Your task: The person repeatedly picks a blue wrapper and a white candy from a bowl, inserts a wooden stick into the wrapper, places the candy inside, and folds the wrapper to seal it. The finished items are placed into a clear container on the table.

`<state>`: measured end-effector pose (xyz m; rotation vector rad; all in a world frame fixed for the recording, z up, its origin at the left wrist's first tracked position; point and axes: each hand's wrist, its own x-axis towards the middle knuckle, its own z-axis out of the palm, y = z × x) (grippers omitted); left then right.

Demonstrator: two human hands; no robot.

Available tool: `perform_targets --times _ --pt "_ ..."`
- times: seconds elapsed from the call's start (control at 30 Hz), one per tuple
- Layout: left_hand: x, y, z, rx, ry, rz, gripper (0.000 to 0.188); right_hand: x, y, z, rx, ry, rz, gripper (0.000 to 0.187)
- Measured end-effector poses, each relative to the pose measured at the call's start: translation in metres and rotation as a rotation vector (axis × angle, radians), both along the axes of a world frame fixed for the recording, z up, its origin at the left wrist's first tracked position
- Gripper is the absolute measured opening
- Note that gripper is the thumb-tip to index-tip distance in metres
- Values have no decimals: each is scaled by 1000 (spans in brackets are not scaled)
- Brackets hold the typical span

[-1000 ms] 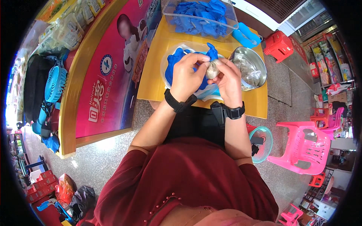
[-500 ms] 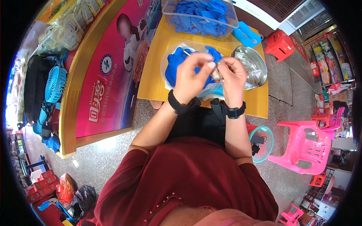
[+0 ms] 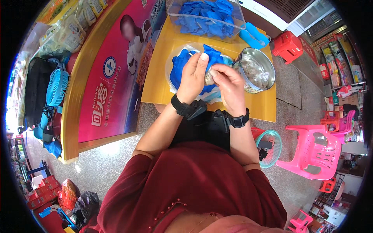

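Both my hands meet above a shallow pale bowl [image 3: 169,82] that holds several blue thin, soft-looking pieces [image 3: 178,70]. My left hand [image 3: 190,77] is closed, thumb pressed against a blue cloth-like piece [image 3: 212,55] that sticks up past the fingertips. Between the two hands sits a small beige, translucent-looking lump [image 3: 209,79], whose kind I cannot make out. My right hand [image 3: 230,83] pinches at this lump with thumb and forefinger. Fingers hide part of the blue piece and of the lump.
A clear plastic box [image 3: 194,20] full of blue pieces stands at the table's far side, beside a blue pouch-like item [image 3: 253,35]. Right of my hands is a round metal tin [image 3: 273,73] with a clear plastic bag inside. A green basket [image 3: 277,140] and pink chair [image 3: 316,151] stand right.
Both hands have shifted a little left, and my left hand has turned so its thumb points up. The blue piece now stands out more fully above the fingers.
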<state>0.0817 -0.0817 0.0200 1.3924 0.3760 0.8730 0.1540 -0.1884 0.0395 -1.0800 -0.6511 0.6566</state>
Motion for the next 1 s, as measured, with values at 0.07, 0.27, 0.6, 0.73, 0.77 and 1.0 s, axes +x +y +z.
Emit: perform_targets --times 0.07,0.27,0.6,0.73,0.77,1.0 --pt "7 -6 -10 161 -6 106 38 3 4 -9 -8 -119 -99 9" --pt "7 -27 0 229 -41 80 37 10 12 -8 47 -142 -310 13" --pt "2 -10 9 -354 48 -293 48 13 -4 4 -35 -317 -129 20" --pt "-4 6 3 -505 88 -538 52 26 -2 3 -149 -707 -171 19" --pt "-4 8 3 -538 85 -599 53 30 -2 1 -210 -642 -180 18" --pt "-1 -1 11 66 -40 -219 41 30 1 1 -206 59 -180 11"
